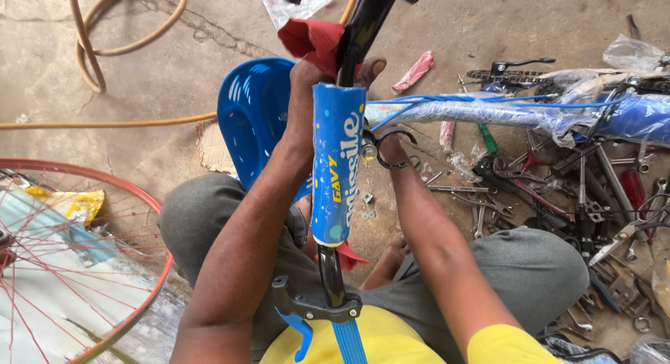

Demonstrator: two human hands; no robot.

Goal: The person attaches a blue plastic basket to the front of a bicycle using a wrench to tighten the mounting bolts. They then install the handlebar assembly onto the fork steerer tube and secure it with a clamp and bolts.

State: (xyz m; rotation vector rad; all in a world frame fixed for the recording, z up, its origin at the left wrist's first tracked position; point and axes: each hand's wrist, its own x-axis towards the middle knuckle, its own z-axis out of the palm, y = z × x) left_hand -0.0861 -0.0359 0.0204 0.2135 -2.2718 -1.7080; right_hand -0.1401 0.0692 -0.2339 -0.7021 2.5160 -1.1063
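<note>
One black handlebar [333, 273], blue padded sleeve [337, 165]; left hand [307, 81] grips it.

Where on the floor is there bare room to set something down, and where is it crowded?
Bare concrete lies upper left, between the hose and the blue seat, and top centre above the red grip. The right side is crowded with scattered tools; the red-rimmed wheel fills the lower left.
</note>
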